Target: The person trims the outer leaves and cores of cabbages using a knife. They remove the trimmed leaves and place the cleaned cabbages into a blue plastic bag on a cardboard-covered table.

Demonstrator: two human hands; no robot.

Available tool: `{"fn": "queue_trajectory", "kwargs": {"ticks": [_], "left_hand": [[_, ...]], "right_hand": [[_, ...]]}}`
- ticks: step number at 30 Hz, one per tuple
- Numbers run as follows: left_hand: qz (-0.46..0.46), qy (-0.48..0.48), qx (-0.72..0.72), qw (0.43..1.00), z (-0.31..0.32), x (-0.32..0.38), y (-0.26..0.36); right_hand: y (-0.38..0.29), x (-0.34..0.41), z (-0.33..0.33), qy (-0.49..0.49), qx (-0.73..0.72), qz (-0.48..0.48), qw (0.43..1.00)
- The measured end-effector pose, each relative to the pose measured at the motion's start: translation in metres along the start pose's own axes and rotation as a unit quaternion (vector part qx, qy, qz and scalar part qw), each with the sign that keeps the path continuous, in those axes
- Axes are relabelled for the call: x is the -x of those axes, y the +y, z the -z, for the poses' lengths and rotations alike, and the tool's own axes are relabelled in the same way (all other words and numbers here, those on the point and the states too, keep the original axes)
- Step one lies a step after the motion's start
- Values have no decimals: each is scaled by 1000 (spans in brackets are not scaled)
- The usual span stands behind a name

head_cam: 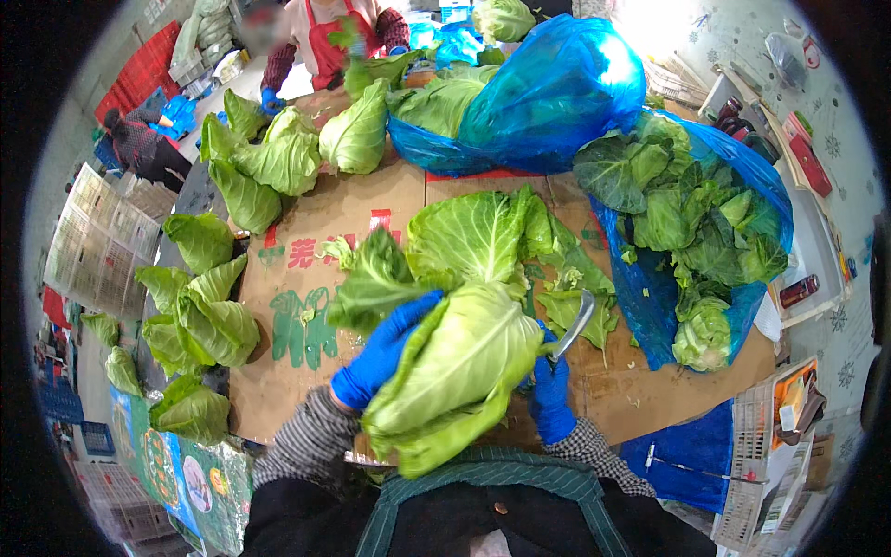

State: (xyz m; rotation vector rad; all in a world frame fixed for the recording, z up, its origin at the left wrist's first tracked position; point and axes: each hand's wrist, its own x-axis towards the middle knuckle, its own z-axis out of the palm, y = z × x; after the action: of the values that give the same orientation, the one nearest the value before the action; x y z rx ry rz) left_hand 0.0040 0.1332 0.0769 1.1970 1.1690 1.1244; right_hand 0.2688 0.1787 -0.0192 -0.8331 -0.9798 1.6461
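Note:
A pale green pointed cabbage [463,355] is tilted in front of my body. My left hand [386,351], in a blue glove, grips its left side. My right hand [550,400], gloved the same way, is at the cabbage's right side and holds a knife with a curved blade [576,326], which points up and outward. The knife's handle is mostly hidden in the fingers. Just beyond the cabbage, a large loose leaf [466,233] and a darker, blurred leaf [376,278] spread out. More torn leaves [574,306] lie on the cardboard [320,397] near the blade.
Several trimmed cabbages [216,320] line the left edge, with more [278,153] at the far left. A blue plastic bag [550,97] stands at the back; another open bag [637,313] holds leaves at right. Across the table, a person in a red apron [334,42] handles greens.

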Motion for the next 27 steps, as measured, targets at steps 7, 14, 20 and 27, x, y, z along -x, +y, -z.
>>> {"fn": "queue_trajectory", "kwargs": {"ticks": [7,14,20,27], "left_hand": [[23,-103,-134,985,56,-41,29],[-27,-67,-247,966,26,-48,17],[20,-20,-318,948,15,-55,24],[-25,-100,-385,917,25,-44,10]], "right_hand": [[-29,-37,-24,-24,180,-215,959],[-63,-114,-80,-179,471,82,860],[-59,-151,-112,-190,635,133,736],[-11,-195,-33,-30,633,93,768]]}}
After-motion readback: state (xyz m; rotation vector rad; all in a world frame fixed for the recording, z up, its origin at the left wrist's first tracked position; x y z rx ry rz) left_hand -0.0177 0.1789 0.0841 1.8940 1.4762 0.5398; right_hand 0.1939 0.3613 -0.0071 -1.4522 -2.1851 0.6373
